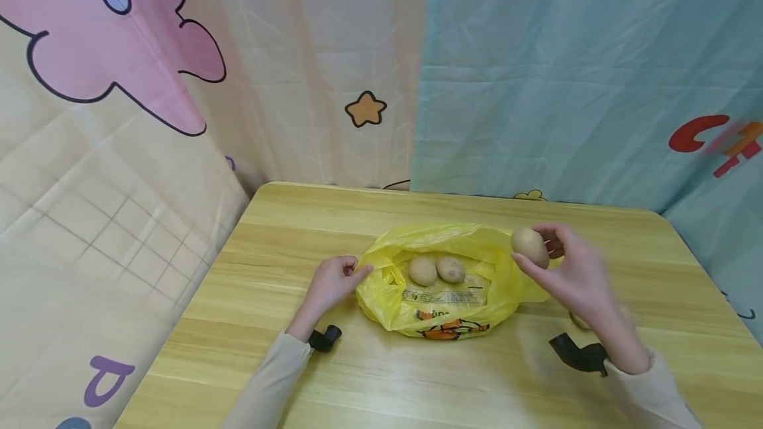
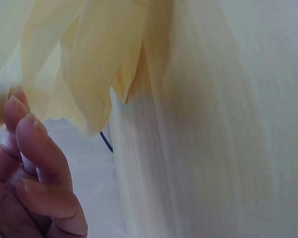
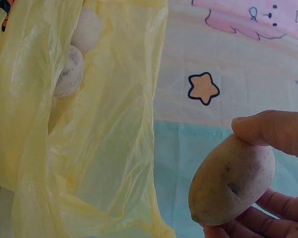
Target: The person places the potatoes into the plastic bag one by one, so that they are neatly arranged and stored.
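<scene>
A yellow plastic bag [image 1: 381,306] lies on the table with its mouth spread open. Inside it, two potatoes, one pale [image 1: 422,271] and one blotchy [image 1: 451,269], rest side by side. My left hand [image 1: 332,285] pinches the bag's left rim between thumb and fingers; in the left wrist view the yellow film hangs by the fingertips. Over the bag's right end, my right hand [image 1: 577,273] holds another potato [image 1: 530,247] between thumb and fingers. That potato [image 3: 231,181] shows a dark pit in the right wrist view.
The wooden table [image 1: 286,224] stands against patterned cloth hangings [image 1: 316,71] at the back and left. Partly hidden behind my right forearm is a round brownish thing [image 1: 577,322], its kind unclear. Black wrist camera mounts [image 1: 324,338] sit at both wrists.
</scene>
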A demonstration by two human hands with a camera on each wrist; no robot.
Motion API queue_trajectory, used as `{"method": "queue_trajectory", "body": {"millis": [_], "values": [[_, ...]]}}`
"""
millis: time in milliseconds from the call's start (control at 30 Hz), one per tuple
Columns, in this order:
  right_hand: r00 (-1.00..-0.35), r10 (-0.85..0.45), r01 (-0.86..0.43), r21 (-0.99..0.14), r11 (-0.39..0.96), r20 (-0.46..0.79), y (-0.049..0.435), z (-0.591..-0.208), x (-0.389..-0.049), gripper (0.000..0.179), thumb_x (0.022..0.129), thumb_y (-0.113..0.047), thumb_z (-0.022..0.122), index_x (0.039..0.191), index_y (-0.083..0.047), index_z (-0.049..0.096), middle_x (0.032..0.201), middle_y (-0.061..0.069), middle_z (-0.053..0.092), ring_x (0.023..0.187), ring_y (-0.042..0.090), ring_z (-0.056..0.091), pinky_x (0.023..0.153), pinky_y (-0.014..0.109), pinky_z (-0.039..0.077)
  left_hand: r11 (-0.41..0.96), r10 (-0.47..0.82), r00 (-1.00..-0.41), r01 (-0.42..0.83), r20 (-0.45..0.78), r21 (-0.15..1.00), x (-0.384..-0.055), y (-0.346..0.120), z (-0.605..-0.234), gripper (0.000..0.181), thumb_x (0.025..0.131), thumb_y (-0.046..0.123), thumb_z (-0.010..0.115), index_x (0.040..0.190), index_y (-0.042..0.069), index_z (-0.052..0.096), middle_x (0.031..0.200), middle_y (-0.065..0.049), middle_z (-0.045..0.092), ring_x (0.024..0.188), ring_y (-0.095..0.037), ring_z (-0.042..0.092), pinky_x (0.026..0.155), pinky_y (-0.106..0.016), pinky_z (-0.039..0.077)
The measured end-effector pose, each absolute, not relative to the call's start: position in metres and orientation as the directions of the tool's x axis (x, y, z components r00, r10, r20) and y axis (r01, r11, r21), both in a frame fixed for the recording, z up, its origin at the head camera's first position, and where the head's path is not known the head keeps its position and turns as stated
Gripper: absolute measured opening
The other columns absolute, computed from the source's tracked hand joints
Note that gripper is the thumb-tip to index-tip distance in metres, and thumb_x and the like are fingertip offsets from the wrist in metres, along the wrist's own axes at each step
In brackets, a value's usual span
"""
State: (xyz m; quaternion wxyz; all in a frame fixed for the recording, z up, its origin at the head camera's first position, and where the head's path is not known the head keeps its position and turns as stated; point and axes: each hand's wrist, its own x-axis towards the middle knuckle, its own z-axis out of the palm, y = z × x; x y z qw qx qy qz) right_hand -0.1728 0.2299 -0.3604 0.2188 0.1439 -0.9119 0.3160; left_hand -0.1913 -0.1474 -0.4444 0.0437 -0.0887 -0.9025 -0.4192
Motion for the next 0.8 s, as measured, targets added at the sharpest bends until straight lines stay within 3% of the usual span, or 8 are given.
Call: {"method": "queue_trajectory", "body": {"millis": [133,533,800], "values": [[-0.853,-0.155,-0.430,-0.504,0.749,0.498,0.225,-0.363,-0.177,0.049,0.072,-0.014,0.083,0.111,0.000,0.057,0.088,0.008,0.061,0.075,0.020,0.056,0.063,0.018,0.041,0.632,0.126,-0.980,0.201,0.156,0.748,-0.192,-0.147,-0.444,0.045,0.089,0.033,0.067,0.059,0.014,0.041,0.050,0.008,0.029,0.047,-0.008,0.029,0.050,-0.024,0.026],[-0.874,-0.238,-0.457,-0.552,0.697,0.424,0.208,-0.375,-0.187,0.048,0.076,-0.015,0.081,0.112,0.000,0.054,0.092,0.010,0.063,0.075,0.022,0.061,0.063,0.036,0.051,0.639,0.120,-0.980,0.198,0.158,0.743,-0.192,-0.148,-0.444,0.046,0.089,0.033,0.067,0.059,0.014,0.039,0.050,0.007,0.029,0.047,-0.008,0.029,0.051,-0.025,0.027],[-0.914,-0.266,-0.403,-0.590,0.700,0.308,0.202,-0.381,-0.191,0.049,0.078,-0.018,0.080,0.114,0.001,0.053,0.097,0.014,0.063,0.078,0.024,0.062,0.064,0.035,0.051,0.641,0.118,-0.982,0.190,0.149,0.744,-0.191,-0.148,-0.445,0.045,0.089,0.034,0.067,0.059,0.014,0.041,0.050,0.008,0.030,0.047,-0.008,0.030,0.051,-0.025,0.027]]}}
